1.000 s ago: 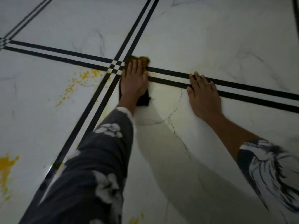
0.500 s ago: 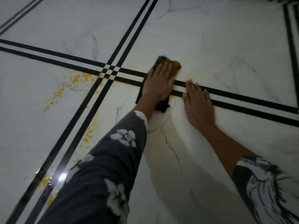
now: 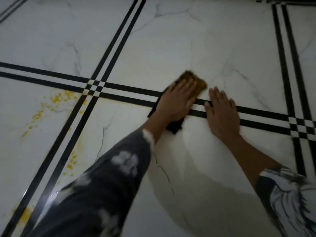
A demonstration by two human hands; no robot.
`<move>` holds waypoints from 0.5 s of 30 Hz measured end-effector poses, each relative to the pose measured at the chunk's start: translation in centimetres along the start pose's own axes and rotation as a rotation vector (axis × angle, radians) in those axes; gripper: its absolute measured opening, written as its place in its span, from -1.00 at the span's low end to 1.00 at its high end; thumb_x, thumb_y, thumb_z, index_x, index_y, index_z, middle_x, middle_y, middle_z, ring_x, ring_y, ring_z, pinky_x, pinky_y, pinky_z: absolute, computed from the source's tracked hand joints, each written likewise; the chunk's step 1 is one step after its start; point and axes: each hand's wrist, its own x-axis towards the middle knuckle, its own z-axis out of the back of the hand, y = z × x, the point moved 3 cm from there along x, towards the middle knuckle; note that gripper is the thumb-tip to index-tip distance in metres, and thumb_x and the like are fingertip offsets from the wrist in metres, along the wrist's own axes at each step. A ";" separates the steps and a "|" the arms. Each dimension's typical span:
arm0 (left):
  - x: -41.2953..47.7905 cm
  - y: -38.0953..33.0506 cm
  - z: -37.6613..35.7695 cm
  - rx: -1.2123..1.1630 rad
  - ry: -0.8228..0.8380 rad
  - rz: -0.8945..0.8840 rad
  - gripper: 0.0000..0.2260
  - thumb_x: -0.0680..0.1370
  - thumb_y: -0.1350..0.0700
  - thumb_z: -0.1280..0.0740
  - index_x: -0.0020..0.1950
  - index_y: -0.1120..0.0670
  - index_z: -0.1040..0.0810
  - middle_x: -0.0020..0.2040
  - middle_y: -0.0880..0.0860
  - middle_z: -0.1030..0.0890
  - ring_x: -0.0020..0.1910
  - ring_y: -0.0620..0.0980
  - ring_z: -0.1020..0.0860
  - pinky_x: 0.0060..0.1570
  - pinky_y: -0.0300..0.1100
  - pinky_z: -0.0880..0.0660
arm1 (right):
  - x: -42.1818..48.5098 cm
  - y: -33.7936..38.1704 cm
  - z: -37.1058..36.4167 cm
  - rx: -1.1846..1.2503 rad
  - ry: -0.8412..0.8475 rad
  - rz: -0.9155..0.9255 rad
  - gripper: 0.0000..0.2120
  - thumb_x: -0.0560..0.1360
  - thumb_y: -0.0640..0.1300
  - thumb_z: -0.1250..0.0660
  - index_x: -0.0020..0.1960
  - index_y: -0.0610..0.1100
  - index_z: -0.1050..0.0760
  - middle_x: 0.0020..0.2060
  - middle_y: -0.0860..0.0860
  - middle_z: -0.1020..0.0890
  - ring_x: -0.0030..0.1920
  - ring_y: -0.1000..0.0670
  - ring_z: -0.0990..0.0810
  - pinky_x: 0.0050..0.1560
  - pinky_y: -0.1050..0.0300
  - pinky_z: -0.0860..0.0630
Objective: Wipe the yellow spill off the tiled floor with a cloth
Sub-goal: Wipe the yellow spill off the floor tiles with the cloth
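My left hand (image 3: pixel 176 101) lies flat on a dark cloth (image 3: pixel 196 80) and presses it onto the white tiled floor (image 3: pixel 171 40), over the black double stripe. The cloth's far end is stained yellow-brown; its dark near corner shows by my wrist. Beside it to the right, my right hand (image 3: pixel 220 112) rests flat on the floor with fingers spread and nothing in it. The yellow spill (image 3: pixel 58 98) is spattered on the tile to the left of the stripe crossing, well apart from the cloth. Further yellow spots (image 3: pixel 72 161) lie along the diagonal stripe, and a smear (image 3: pixel 25 214) sits at the lower left.
Black double stripes cross at the centre left (image 3: pixel 94 87) and again at the right (image 3: pixel 301 127). Both my patterned sleeves fill the lower part of the view. A thin dark vein (image 3: pixel 164 171) runs through the tile near me.
My left hand has slid the cloth rightward and farther away, from the stripe crossing to right beside my right hand. The view has shifted right.
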 end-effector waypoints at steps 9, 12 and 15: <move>3.8 5.1 1.0 -0.085 -0.021 0.320 -0.51 0.63 -0.06 0.13 0.54 0.05 0.01 0.55 0.04 -0.02 0.52 0.01 0.02 0.48 -0.04 0.10 | 0.3 -0.1 0.2 -0.006 -0.013 0.003 -0.51 0.62 0.00 0.06 0.51 -0.10 0.02 0.52 -0.03 -0.06 0.51 -0.04 -0.02 0.48 -0.02 0.07; 4.2 -1.1 -0.2 -0.018 0.012 0.073 -0.44 0.56 -0.09 0.27 0.54 0.05 -0.01 0.55 0.05 -0.06 0.52 0.01 -0.01 0.48 0.01 0.02 | 0.4 -0.5 -0.1 -0.004 -0.001 0.000 -0.51 0.62 0.01 0.07 0.51 -0.11 0.03 0.52 -0.02 -0.05 0.51 -0.02 -0.01 0.48 0.01 0.09; -2.0 -1.0 -0.7 -0.007 0.049 -0.133 -0.45 0.56 -0.09 0.23 0.52 0.05 -0.05 0.53 0.03 -0.10 0.51 -0.01 -0.06 0.48 -0.05 0.05 | 0.4 -0.4 -0.1 0.013 0.002 -0.014 -0.50 0.62 0.02 0.08 0.51 -0.12 0.03 0.52 -0.02 -0.05 0.51 -0.01 0.00 0.48 0.02 0.10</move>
